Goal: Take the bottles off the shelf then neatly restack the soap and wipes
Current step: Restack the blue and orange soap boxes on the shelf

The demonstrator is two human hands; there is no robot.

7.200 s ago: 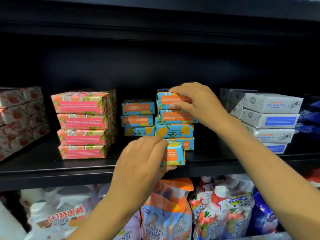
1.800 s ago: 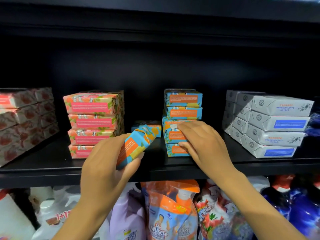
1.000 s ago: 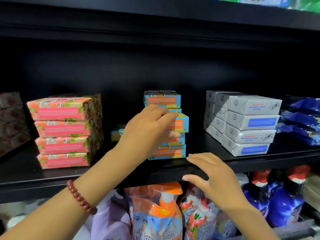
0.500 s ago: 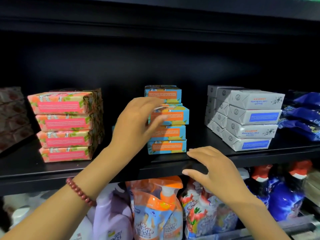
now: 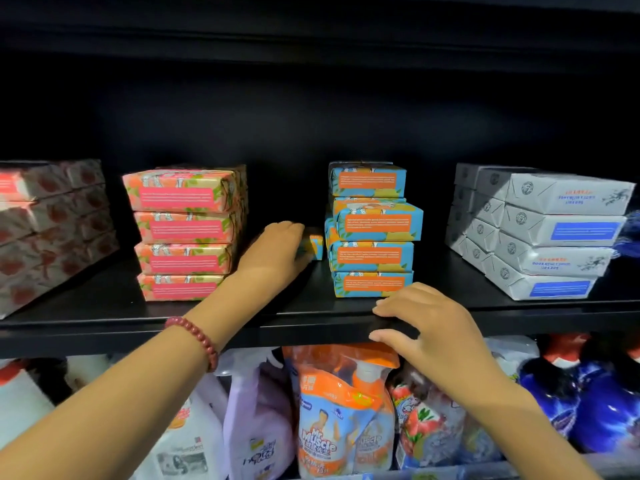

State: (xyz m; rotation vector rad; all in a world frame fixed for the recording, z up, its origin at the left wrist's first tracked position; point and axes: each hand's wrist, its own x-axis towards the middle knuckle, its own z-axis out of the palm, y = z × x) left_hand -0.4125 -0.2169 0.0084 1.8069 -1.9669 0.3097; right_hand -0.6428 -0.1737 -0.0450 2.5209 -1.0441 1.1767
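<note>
Left hand (image 5: 277, 251) far in, grips loose blue soap box (image 5: 316, 245) at its fingertips, just left of blue soap stack (image 5: 372, 233); stack top lies up-right; right hand (image 5: 429, 323) relaxed flat on shelf edge (image 5: 138, 327)

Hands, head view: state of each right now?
Left hand: gripping a blue soap box.
Right hand: open, fingers resting on the shelf edge.
</note>
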